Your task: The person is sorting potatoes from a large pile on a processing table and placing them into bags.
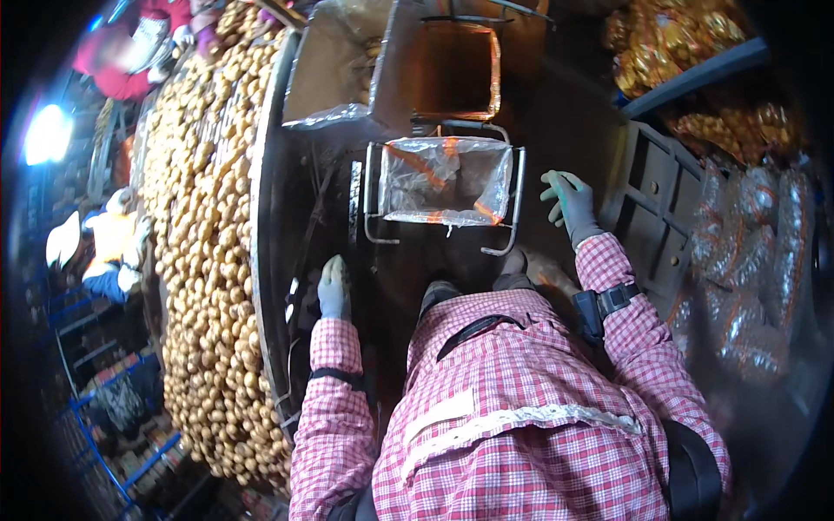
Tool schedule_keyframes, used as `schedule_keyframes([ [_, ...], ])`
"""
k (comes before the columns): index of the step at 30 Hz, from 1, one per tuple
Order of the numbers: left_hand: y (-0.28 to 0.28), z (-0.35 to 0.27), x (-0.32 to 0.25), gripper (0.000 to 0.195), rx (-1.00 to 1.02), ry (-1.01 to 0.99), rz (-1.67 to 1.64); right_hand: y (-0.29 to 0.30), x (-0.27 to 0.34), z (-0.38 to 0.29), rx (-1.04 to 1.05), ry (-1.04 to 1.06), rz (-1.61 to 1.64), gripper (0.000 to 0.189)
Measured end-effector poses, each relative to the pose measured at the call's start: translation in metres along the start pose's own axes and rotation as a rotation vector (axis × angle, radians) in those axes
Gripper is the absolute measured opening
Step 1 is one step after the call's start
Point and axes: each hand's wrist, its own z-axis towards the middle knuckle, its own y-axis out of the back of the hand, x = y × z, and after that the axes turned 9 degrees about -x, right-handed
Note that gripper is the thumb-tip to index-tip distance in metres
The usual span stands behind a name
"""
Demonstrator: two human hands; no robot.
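Note:
My left hand (335,287), in a grey glove, hangs between the potato belt and my body. Its fingers point away from me and lie close together; whether anything is in them cannot be made out. On the other side, my right hand (571,203), gloved too, is held in the air with its fingers apart and nothing in it. Between and beyond my hands, a clear plastic bag with orange stripes (492,174) is spread with its mouth up on a metal tube frame (521,189). Neither hand touches the bag or the frame.
Many potatoes (215,241) cover a long sorting table with a raised metal edge (260,195) on the left. Co-workers (107,234) stand across it. A lined box (339,71) is ahead. Filled potato bags (677,45), a metal crate (658,189) and clear plastic bags (749,260) are at right.

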Motion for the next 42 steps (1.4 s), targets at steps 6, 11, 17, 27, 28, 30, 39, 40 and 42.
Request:
schedule_keyframes([
  [6,0.092,-0.145,0.077,0.029,-0.181,0.358,0.15,-0.018,0.026,-0.04,0.591,-0.097,-0.119,0.031],
  [11,0.134,-0.192,0.124,0.02,-0.25,0.647,0.104,-0.069,0.025,-0.092,0.956,-0.151,-0.372,0.031],
  [17,0.127,-0.133,0.048,0.028,-0.16,0.47,-0.073,-0.132,0.042,-0.128,1.017,-0.168,-0.511,0.035],
  [27,0.266,-0.083,0.023,0.03,-0.105,0.214,-0.358,-0.365,0.025,-0.24,1.259,0.086,-0.51,0.033],
  [28,0.285,-0.081,0.016,0.03,-0.114,0.2,-0.403,-0.387,0.027,-0.255,1.319,0.088,-0.491,0.032],
  [30,0.321,-0.079,0.008,0.03,-0.188,0.14,-0.42,-0.427,0.04,-0.284,1.317,0.148,-0.461,0.03],
  [39,0.368,-0.064,-0.01,0.033,-0.39,0.071,-0.533,-0.629,0.15,-0.218,0.858,0.904,-0.624,0.044],
  [40,0.37,-0.059,-0.007,0.033,-0.391,0.032,-0.523,-0.653,0.156,-0.216,0.819,0.988,-0.683,0.049],
  [42,0.372,-0.043,-0.021,0.034,-0.362,-0.028,-0.473,-0.685,0.157,-0.208,0.754,1.148,-0.812,0.055],
])
